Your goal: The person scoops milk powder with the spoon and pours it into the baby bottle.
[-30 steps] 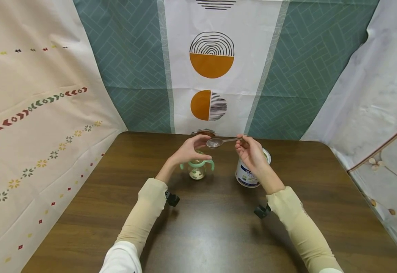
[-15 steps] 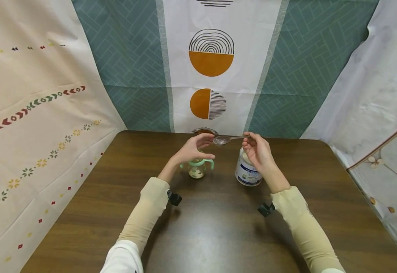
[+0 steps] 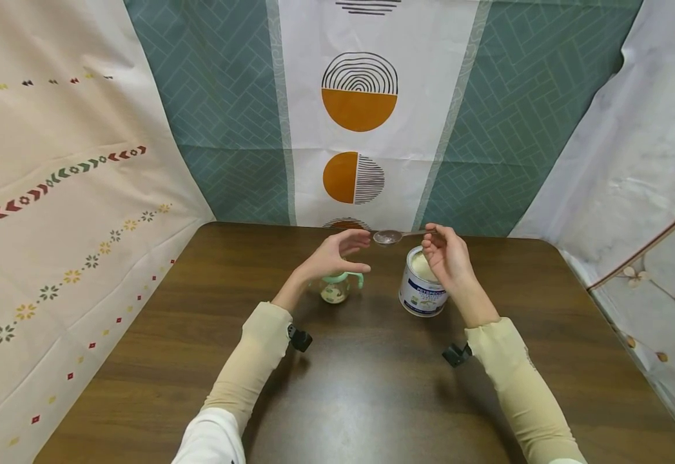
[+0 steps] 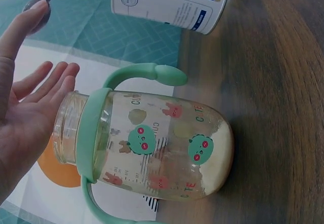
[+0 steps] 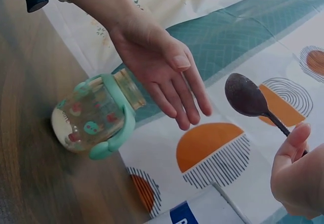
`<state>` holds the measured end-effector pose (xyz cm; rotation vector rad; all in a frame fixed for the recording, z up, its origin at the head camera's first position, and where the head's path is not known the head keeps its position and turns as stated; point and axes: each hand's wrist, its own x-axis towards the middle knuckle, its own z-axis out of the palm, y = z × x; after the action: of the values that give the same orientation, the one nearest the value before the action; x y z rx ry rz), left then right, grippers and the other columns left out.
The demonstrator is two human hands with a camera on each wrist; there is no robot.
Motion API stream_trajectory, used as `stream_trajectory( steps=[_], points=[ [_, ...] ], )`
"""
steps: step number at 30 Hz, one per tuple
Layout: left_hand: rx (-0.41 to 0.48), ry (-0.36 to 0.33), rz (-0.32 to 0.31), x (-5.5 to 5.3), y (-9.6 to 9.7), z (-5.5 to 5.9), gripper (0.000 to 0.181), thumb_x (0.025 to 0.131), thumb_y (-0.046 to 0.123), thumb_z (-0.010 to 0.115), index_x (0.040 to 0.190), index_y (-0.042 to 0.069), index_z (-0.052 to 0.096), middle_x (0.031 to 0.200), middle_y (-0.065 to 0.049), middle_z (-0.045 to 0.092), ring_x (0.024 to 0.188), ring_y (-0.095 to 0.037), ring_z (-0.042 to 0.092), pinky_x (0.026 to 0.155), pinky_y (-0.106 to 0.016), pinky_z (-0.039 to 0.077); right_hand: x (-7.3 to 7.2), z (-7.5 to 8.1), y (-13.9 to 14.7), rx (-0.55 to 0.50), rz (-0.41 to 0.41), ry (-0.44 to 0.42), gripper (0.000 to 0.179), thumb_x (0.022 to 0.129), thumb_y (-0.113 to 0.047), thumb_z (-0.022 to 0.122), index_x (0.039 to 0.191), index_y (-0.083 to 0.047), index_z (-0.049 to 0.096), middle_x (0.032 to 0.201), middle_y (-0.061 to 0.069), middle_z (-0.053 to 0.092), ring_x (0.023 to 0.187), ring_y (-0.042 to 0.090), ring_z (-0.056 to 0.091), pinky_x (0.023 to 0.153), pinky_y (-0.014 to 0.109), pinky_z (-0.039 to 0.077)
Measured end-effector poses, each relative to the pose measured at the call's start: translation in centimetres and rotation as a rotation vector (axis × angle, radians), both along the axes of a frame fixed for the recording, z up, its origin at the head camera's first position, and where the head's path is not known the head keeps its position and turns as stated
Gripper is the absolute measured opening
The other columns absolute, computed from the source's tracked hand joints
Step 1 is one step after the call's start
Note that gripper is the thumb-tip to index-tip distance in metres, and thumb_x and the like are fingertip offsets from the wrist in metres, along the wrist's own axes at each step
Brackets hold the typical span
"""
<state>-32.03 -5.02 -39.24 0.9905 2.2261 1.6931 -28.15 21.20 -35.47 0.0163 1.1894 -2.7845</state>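
In the head view my right hand (image 3: 449,261) pinches the handle end of a spoon (image 3: 387,238), held level above the table with its bowl pointing left. The bowl looks dark in the right wrist view. My left hand (image 3: 327,256) hovers over a baby bottle (image 3: 334,294), its fingers and thumb spread apart and holding nothing. That bottle (image 4: 152,143) is clear, with a green collar, two green handles and an uncovered neck; pale powder lies at its bottom. Below my right hand stands an uncovered milk powder can (image 3: 421,298), white and blue, with pale powder inside.
A dark wooden table (image 3: 337,386) carries the bottle and the can. Patterned cloth (image 3: 360,109) hangs along its back edge, and more cloth (image 3: 70,225) lines the left side. Small black cameras (image 3: 300,338) sit on both wrists.
My right hand and the spoon have moved to the right, leaving more of the can's mouth visible. My left hand has shifted slightly right. The bottle and can stay in place.
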Motion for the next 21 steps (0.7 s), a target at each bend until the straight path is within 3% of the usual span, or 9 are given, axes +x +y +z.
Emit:
stream_trajectory(
  steps=[11, 21],
  points=[
    [0.005, -0.004, 0.001, 0.1, 0.8, -0.1, 0.065, 0.081, 0.004, 0.076, 0.139, 0.003, 0.046, 0.133, -0.014, 0.055, 0.128, -0.024, 0.052, 0.110, -0.029, 0.041, 0.0, 0.4, 0.8, -0.043, -0.020, -0.012, 0.035, 0.104, -0.014, 0.036, 0.084, -0.004, 0.063, 0.065, 0.004, 0.059, 0.057, 0.010, 0.054, 0.051, 0.014, 0.045],
    [0.013, -0.058, -0.010, 0.0, 1.6, -0.4, 0.067, 0.081, 0.003, 0.075, 0.141, 0.003, 0.043, 0.139, -0.017, 0.051, 0.133, -0.029, 0.048, 0.115, -0.037, 0.036, -0.1, -0.1, 1.5, -0.025, -0.034, -0.031, 0.038, 0.103, -0.013, 0.034, 0.080, -0.005, 0.063, 0.063, 0.001, 0.058, 0.055, 0.008, 0.051, 0.049, 0.013, 0.043]
  ],
)
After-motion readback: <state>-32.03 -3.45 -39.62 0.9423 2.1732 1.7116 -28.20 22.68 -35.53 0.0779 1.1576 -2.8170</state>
